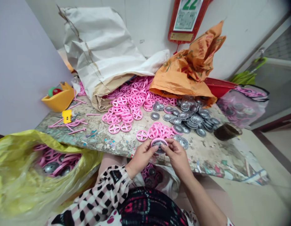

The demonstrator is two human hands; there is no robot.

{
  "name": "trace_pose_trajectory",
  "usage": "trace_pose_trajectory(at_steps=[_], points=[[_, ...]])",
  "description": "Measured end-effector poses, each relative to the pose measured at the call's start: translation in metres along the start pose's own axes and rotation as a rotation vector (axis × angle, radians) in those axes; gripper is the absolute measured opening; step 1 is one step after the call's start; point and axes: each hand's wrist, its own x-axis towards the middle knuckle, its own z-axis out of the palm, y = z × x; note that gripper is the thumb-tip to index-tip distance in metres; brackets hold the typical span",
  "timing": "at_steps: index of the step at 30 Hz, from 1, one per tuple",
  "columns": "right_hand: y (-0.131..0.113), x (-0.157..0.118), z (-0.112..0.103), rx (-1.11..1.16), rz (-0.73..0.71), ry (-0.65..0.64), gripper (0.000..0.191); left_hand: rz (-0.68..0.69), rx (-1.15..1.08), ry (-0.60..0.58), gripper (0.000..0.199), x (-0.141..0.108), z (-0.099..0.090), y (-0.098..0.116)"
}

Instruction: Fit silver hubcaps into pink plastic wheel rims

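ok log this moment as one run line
left hand: grips pink wheel | right hand: grips same wheel, grey metal disc on it | table: pink wheels, grey discs

**Small workshop in a cramped room**

This is a makeshift parts workroom, more home corner than factory. A worn, paint-flecked bench (pixel 100 141) stands against plain walls, heaped with pink wheels (pixel 126 110) and silver discs (pixel 190 117). A white sack (pixel 100 47) and an orange sack (pixel 185 72) slump behind them, a yellow bag (pixel 29 169) holds more parts, and a calendar (pixel 186 18) hangs above.
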Motion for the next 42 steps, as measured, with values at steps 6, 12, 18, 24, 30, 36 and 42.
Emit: trace_pose_trajectory(at_steps=[6,12,18,24,30,36,42], points=[[0.016,-0.016,0.000,0.026,0.035,0.052,0.036,-0.124,-0.081,0.032,0.030,-0.005,0.012,-0.011],[0.037,-0.040,-0.025,-0.195,0.121,-0.042,0.034,-0.167,0.206,-0.101,0.030,-0.008,0.005,-0.019],[0.039,-0.059,-0.064,-0.825,-0.102,0.003,0.033,0.008,0.517,0.147,0.025,0.001,-0.031,-0.018],[0.031,0.003,-0.104,-1.131,-0.241,0.234,0.036,0.183,1.006,0.326,0.026,0.023,-0.062,-0.018],[0.036,0.041,-0.117,-1.331,-0.120,0.186,0.045,0.262,1.312,0.155,0.026,0.040,-0.059,-0.015],[0.036,0.048,-0.129,-0.927,-0.054,0.347,0.043,0.342,1.265,0.080,0.014,0.043,-0.061,-0.014],[0.037,0.050,-0.131,-0.099,0.100,0.503,0.051,0.123,0.306,0.476,0.014,0.039,-0.065,-0.009]])
